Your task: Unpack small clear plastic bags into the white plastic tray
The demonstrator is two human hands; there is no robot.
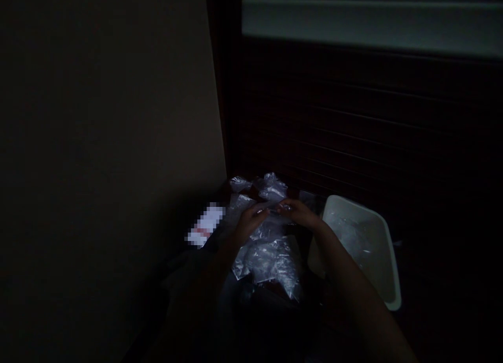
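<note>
In dim light, my left hand (251, 220) and my right hand (298, 212) come close together over a pile of clear plastic bags (263, 261). Between them stretches a thin clear plastic bag (271, 210), its edges pinched in the fingers of both hands. More crumpled plastic bags (272, 186) lie just beyond my hands. To the right of my right forearm stands a pale plastic basin (389, 248) with clear plastic (351, 237) inside it. Shadow hides parts of my fingers and the surface under the bags.
A bright, blurred-out rectangle (206, 224) lies left of the bags, beside a plain wall (118, 117). Dark slatted wood (353, 111) closes off the far side, with a pale panel (353, 20) above it.
</note>
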